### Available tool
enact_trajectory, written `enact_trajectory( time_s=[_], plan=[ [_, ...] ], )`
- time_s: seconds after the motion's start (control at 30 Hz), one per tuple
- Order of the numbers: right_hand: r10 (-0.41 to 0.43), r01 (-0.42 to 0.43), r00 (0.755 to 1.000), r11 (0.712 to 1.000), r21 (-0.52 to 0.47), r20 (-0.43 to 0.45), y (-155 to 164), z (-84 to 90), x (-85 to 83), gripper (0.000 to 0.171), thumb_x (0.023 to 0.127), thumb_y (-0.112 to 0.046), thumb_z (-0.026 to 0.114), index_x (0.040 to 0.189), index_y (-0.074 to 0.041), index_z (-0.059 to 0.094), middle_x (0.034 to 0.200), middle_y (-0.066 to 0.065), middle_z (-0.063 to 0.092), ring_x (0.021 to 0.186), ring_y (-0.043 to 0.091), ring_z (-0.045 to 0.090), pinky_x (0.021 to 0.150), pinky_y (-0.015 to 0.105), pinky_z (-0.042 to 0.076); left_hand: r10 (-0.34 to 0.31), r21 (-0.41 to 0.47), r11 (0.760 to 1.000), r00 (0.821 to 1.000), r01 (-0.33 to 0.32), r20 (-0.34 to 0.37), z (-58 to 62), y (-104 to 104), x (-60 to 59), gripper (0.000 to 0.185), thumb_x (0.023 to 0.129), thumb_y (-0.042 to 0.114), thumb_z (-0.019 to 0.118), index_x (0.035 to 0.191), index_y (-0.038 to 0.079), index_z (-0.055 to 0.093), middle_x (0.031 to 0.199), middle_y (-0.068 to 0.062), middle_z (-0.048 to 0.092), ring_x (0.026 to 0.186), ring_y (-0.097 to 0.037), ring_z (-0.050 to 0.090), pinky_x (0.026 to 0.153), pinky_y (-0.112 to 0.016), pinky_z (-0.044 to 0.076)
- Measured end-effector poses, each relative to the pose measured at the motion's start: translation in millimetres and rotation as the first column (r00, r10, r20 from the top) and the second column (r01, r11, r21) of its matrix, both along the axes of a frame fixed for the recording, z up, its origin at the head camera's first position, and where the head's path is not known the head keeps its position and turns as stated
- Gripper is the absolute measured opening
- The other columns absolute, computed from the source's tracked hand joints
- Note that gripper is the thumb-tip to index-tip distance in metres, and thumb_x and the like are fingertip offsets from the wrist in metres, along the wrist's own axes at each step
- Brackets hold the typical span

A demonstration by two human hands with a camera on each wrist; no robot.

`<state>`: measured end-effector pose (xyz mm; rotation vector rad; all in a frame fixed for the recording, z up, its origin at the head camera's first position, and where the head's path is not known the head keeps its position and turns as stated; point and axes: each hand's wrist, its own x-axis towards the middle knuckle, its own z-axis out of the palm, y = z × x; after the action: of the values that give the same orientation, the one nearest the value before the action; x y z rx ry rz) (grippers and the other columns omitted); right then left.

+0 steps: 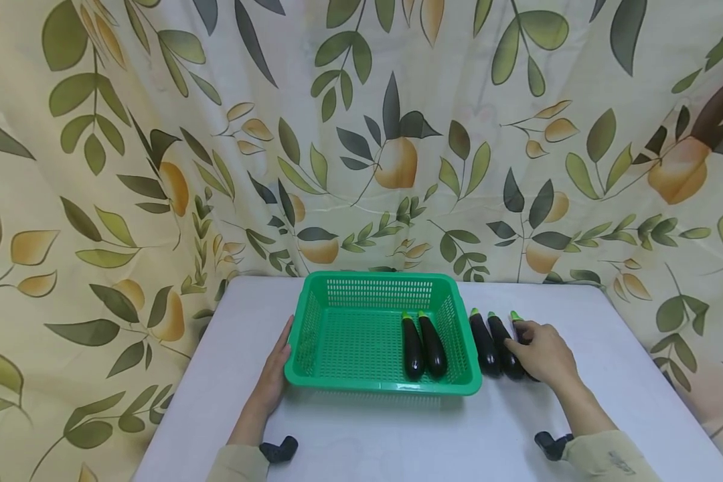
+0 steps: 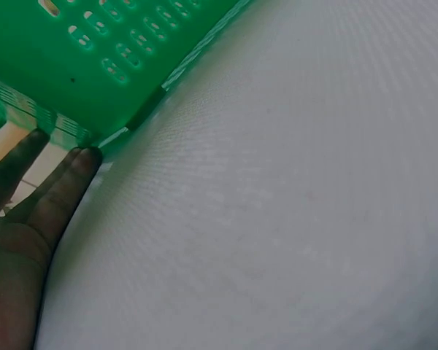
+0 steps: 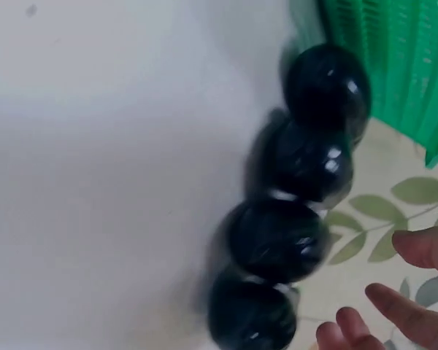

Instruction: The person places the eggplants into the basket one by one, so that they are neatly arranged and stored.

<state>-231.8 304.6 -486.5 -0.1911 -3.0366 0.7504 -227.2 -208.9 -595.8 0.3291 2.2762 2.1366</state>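
Observation:
A green plastic basket (image 1: 382, 386) stands on the table with two dark eggplants (image 1: 412, 351) lying side by side at the right of its floor. My left hand (image 1: 271, 375) rests along the basket's left side, fingers straight; its fingertips (image 2: 87, 160) are at the basket wall in the left wrist view. Just right of the basket, several more eggplants (image 1: 485, 345) lie in a row, green stems pointing away. Over the rightmost of them is my right hand (image 1: 545, 355), partly hiding them. The right wrist view shows its thumb and fingers (image 3: 416, 313) spread apart beside the eggplants (image 3: 277, 240).
A white cloth covers the table (image 1: 361, 442). Behind it hangs a leaf-and-fruit patterned curtain (image 1: 361, 221), close to the table's back edge. Dark wrist devices (image 1: 280, 449) show at both wrists.

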Motion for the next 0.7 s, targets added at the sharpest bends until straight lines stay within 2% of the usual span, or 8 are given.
enact_trajectory(
  time_s=[0.23,0.4,0.7],
  plan=[
    [-0.063,0.063,0.998,0.997,0.038,0.008,19.2,-9.4,1.8,0.061,0.098,-0.029,0.063,0.143,0.010,0.049,0.120,0.041,0.054,0.102,0.053,0.057,0.072,0.051,0.047,-0.001,-0.020,1.000,1.000,0.001,-0.011,-1.3,-1.1,-0.2,0.053,0.113,0.038,0.020,0.166,0.041,0.016,0.174,0.014,0.016,0.164,-0.023,0.005,0.127,-0.067,0.001],
    [-0.076,0.074,0.996,0.996,0.044,0.049,28.0,-13.3,2.3,0.061,0.099,-0.027,0.059,0.144,0.012,0.045,0.116,0.041,0.055,0.098,0.053,0.058,0.073,0.053,0.048,0.011,-0.036,0.999,1.000,-0.012,-0.018,-1.7,-1.2,-0.3,0.053,0.113,0.036,0.019,0.166,0.041,0.016,0.174,0.014,0.016,0.164,-0.023,0.006,0.127,-0.068,0.002],
    [-0.069,0.065,0.988,0.997,0.031,0.138,37.4,-19.6,0.9,0.065,0.100,-0.030,0.060,0.145,0.013,0.042,0.126,0.045,0.054,0.112,0.059,0.055,0.082,0.060,0.051,0.008,-0.031,0.999,1.000,-0.009,-0.016,-1.5,-1.4,-0.2,0.053,0.113,0.036,0.018,0.166,0.041,0.016,0.174,0.014,0.016,0.164,-0.023,0.005,0.126,-0.069,0.002]
  ],
)
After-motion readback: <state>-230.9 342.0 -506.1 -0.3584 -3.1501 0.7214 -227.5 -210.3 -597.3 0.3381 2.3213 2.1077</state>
